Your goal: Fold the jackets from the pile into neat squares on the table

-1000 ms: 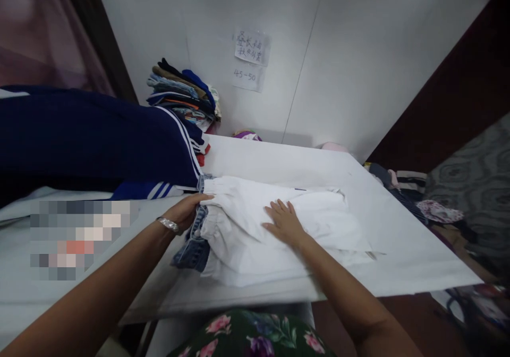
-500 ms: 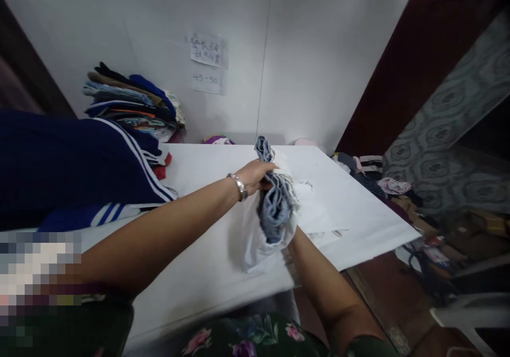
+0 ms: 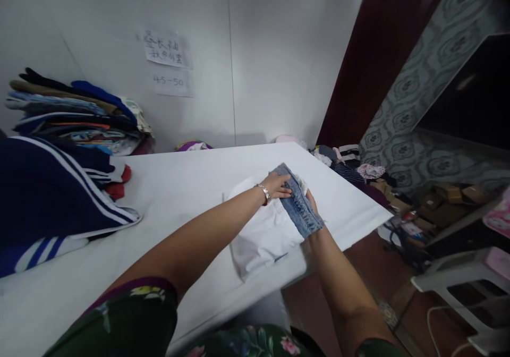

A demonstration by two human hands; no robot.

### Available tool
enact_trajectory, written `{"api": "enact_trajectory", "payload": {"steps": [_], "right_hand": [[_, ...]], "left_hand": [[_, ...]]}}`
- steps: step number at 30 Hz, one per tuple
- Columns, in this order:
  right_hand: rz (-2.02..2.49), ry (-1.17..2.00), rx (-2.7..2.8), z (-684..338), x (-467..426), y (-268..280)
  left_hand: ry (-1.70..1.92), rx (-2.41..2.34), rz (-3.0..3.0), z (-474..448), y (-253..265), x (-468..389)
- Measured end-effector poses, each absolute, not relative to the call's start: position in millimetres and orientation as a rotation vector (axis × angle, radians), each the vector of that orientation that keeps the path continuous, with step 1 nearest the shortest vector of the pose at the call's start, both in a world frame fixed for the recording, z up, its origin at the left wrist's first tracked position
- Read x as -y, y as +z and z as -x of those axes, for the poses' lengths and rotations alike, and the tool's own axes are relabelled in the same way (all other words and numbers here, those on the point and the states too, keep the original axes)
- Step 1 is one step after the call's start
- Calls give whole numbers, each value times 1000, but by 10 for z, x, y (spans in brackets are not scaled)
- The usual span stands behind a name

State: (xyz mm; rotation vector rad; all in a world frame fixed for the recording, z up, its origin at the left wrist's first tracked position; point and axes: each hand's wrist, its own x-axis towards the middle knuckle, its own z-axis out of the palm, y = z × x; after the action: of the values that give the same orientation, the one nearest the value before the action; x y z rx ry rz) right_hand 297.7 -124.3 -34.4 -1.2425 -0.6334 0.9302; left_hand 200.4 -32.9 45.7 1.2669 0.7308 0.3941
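Note:
A white garment [image 3: 258, 240] with a folded strip of blue denim [image 3: 298, 204] lies partly bunched near the front of the white table. My left hand [image 3: 276, 185], with a silver bracelet at the wrist, grips the upper left part of the denim, its fingers across the front. From the right, my right hand [image 3: 311, 200] reaches behind the denim and holds it from the back; most of its fingers are hidden. The denim stands tilted between the two hands, while the white cloth spreads to the left below it.
Dark blue clothing with white stripes [image 3: 48, 187] lies on the table [image 3: 175, 181] at left. Behind it rises a stack of folded clothes [image 3: 79, 115]. Paper signs [image 3: 167, 51] hang on the wall. At right are piled clothes [image 3: 350, 173], boxes [image 3: 438, 200] and a stool [image 3: 458, 272].
The denim has turned from a rolled, edge-on bundle to a flatter strip facing me. White cloth now lies spread to its left. My view has shifted right.

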Motion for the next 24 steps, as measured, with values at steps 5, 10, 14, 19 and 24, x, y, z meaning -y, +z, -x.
{"api": "enact_trajectory", "payload": {"steps": [5,10,14,19,24], "right_hand": [[1181,1196,480,-3208,1507,-437],[1198,1251,511,-3276,1506,-380],[1287,1040,599,-3361,1375,-363],[1675,726,608,-3558,1314,-544],[2091,264,1028,-3417,1375,-380]], "left_hand": [[596,-639,-1635,-1582,203,206],[608,-525,-2478,-1042,-134,202],[366,-478,-2719,-1073,-194,385],[142,-520,-2831,-1360,-367,524],[139,-517,-2904,-1435,-580,546]]}}
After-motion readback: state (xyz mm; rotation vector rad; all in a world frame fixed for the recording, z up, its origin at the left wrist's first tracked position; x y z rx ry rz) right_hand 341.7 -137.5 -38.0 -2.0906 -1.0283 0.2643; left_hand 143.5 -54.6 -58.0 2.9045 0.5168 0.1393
